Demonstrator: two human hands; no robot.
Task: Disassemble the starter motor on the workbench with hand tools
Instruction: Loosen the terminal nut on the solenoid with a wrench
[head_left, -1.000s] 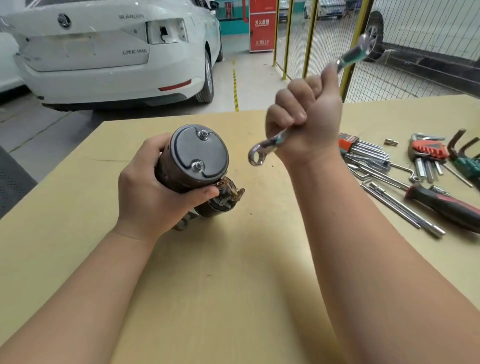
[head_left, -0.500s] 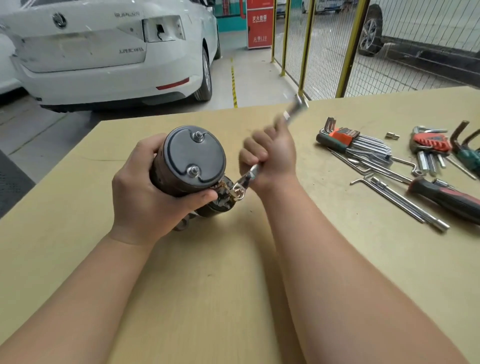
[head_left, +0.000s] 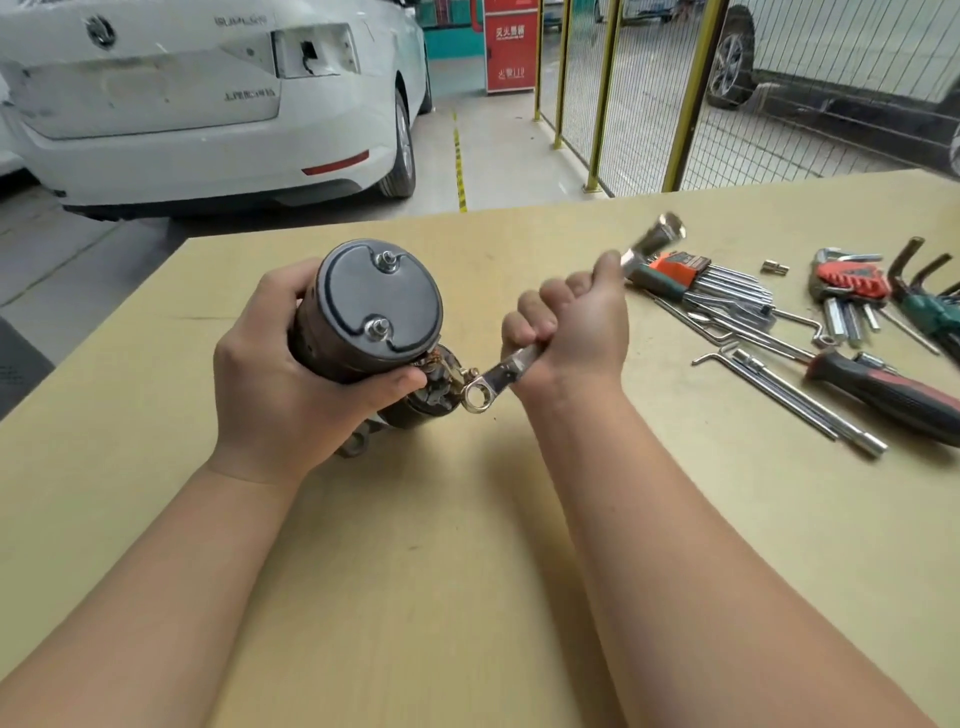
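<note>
My left hand (head_left: 291, 374) grips the starter motor (head_left: 363, 317), tilted on the workbench (head_left: 415, 571). My right hand (head_left: 571, 327) clenches the wrench (head_left: 493, 382), ring end beside the terminal nut, unseated. Next: seat it squarely.

Shiny polished metal wrench (head_left: 498, 382) in the fingers (head_left: 524, 322); dull dark metal motor cap (head_left: 379, 301); matt smooth wooden table (head_left: 415, 571)

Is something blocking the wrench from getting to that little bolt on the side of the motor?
Nothing visible. The wrench, held in the right hand, has its ring end right beside the terminal stud on the starter motor. The left hand grips the motor's body.
</note>
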